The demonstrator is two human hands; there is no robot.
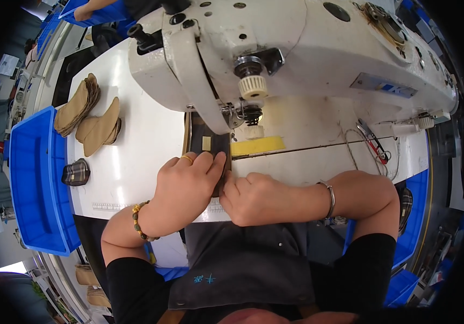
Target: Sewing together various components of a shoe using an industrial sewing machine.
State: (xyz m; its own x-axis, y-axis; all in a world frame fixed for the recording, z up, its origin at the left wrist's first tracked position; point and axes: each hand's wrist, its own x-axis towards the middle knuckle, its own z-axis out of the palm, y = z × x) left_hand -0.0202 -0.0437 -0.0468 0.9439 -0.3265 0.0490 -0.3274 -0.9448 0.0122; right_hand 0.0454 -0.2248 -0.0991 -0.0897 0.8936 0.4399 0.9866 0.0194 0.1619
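1. Leaning over a white counter [140, 183], a person in a dark apron [242, 264] brings both bare hands together directly in front, elbows spread wide, probably to steady the wrists.

2. The right hand [251, 198] lies nearest the counter's front edge, its fingers curled and closed on the right edge of a dark piece [219, 141], apparently to hold that margin in line.

3. The left hand [186, 181] bears down from above, fingers bent, index finger reaching the same edge. The pressure likely holds the material flat; whether the hidden thumb pinches it cannot be told.

4. The dark piece, marked with a small pale rectangle [206, 143], lies lengthwise away from the person, its far end under the head of a white sewing machine [307, 59], seemingly so the edge runs straight toward the needle area.

5. Right of it, a yellow strip [259, 146] lies on the counter. Red-handled snips [375, 146] rest farther right, probably set aside but within reach.

6. To the left sit a plaid piece [76, 173] and tan pieces [78, 102] stacked by shape, perhaps for easy pickup, beside a blue bin [59, 183].

7. Beyond, a co-worker's hand [83, 13] touches another blue bin [107, 13].
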